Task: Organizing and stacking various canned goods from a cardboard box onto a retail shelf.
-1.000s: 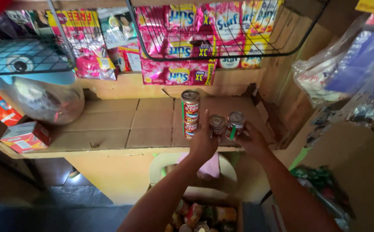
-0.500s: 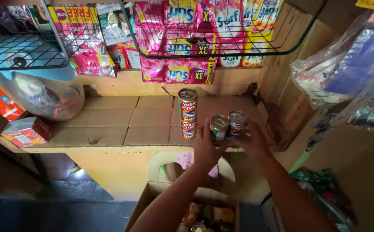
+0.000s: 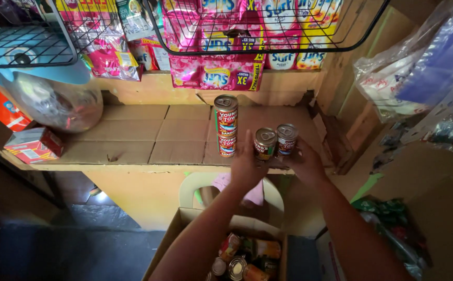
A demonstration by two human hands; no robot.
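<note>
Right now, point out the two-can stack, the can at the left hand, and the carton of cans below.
two-can stack (image 3: 226, 126), head view, on the label of the upper can.
can at the left hand (image 3: 264, 144), head view, on its side label.
carton of cans (image 3: 184, 229), head view, on its left cardboard flap.

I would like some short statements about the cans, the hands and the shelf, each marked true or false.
1. Each hand holds one can. True: the left hand holds a can, the right hand holds another can.
2. Two cans are stacked on the shelf. True.
3. The stack stands right of the held cans. False: it stands left of them.
4. The cardboard box below is empty. False: it holds more cans.
5. The wire basket above holds bottles. False: it holds pink packets.
</note>
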